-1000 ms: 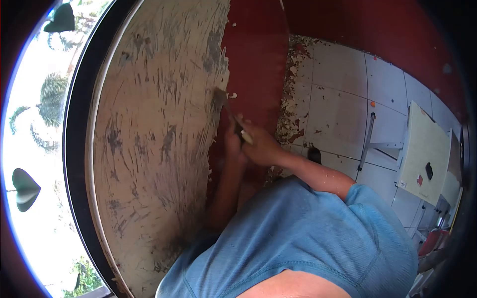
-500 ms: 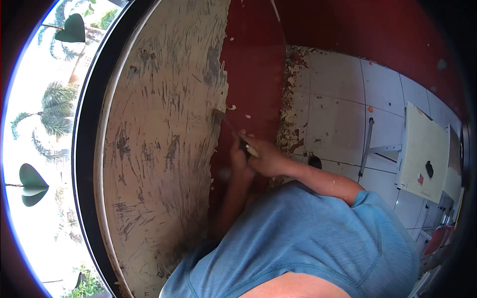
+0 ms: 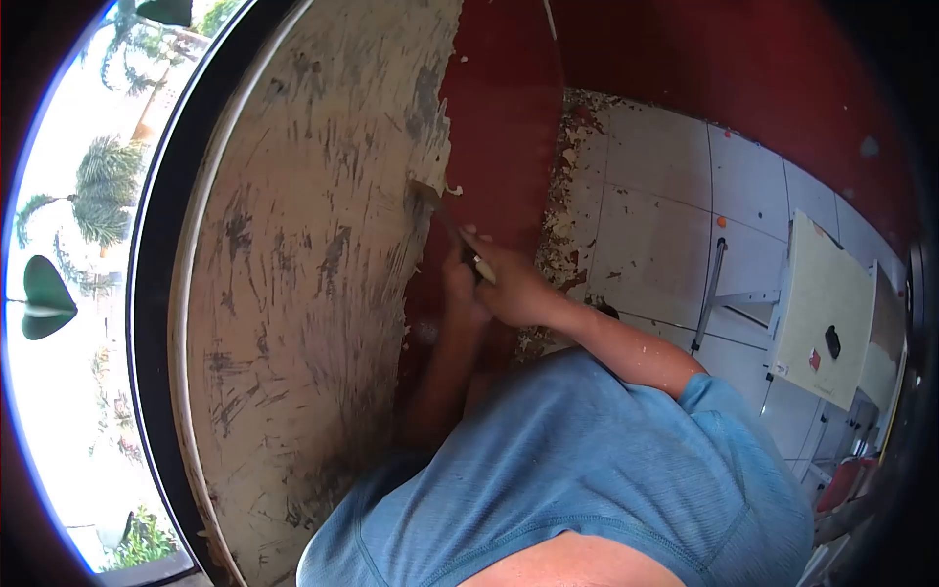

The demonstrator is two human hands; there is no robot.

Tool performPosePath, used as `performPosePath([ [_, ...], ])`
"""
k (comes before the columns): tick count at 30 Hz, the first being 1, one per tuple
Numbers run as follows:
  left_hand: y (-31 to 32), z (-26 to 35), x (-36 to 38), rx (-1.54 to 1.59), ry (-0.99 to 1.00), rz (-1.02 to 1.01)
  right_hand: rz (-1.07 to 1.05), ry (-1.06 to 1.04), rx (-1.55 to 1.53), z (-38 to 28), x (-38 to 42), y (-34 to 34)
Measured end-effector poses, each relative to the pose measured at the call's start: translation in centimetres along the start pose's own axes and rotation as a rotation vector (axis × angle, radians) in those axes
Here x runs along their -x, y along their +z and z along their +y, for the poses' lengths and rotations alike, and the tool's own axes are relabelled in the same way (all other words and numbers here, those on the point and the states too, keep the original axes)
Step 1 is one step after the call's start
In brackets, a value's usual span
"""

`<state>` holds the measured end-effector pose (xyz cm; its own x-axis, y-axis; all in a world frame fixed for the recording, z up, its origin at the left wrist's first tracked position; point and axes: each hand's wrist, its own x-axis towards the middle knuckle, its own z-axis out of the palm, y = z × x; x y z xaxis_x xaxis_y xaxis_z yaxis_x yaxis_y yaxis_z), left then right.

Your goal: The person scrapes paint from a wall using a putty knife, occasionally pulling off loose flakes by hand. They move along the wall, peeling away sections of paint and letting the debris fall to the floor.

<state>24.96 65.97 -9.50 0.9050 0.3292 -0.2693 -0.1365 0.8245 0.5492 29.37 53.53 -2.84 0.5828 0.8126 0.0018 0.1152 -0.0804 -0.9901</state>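
Note:
A scraper point(image 3: 452, 224) has its metal blade against the pale, scratched wall surface, just left of the edge of the red paint point(image 3: 499, 117). My right hand point(image 3: 518, 288) is closed round the scraper's light-coloured handle. Beside it on the left, my left hand point(image 3: 464, 286) is also closed at the handle, its fingers partly hidden. The scratched surface point(image 3: 293, 254) shows many dark marks and a ragged border with the red paint. Near the blade a small curled flake point(image 3: 456, 191) sticks out at that border.
Paint flakes point(image 3: 562, 235) litter the white tiled floor point(image 3: 655, 147) along the wall's foot. On the right stands a metal-legged frame point(image 3: 711, 293) beside a pale board point(image 3: 824, 308). A dark window frame point(image 3: 147, 284) curves along the left, with plants outside.
Both hands and the scraper have moved slightly up and left in view, with the blade higher on the scratched surface. The whole view has shifted slightly.

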Motion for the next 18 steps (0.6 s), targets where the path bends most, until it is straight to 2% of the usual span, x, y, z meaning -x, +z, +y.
performPosePath([
  [2, 0.6, 0.2, 0.3, 0.005, 0.024, 0.016, -0.032, 0.063, 0.033, -1.0, -0.1, -0.5],
  [5, 0.6, 0.5, -0.4, 0.034, 0.034, -0.033, 0.036, -0.143, 0.031, 1.5, -1.1, 0.4],
  [8, 1.3, -0.5, 0.0, -0.009, 0.033, 0.037, 0.007, 0.047, -0.010, 0.7, -0.4, -0.3],
  [9, 1.8, -0.4, 0.0, -0.046, 0.039, 0.070, 0.013, 0.011, 0.021, 0.6, 0.0, -0.2],
  [11, 2.0, 0.3, 0.3, 0.009, 0.037, 0.001, 0.045, -0.085, 0.077, 0.0, 0.0, -0.1],
  [14, 2.1, 1.0, -2.4, 0.015, 0.076, -0.004, 0.166, -0.181, 0.150, 2.8, -2.8, 0.9],
  [17, 2.4, 0.2, -3.5, 0.034, 0.062, 0.010, 0.102, -0.029, 0.033, -0.4, -2.7, -1.3],
  [18, 2.9, 0.2, -3.8, 0.041, 0.045, -0.002, 0.095, -0.057, 0.087, -0.1, -2.4, -1.5],
])
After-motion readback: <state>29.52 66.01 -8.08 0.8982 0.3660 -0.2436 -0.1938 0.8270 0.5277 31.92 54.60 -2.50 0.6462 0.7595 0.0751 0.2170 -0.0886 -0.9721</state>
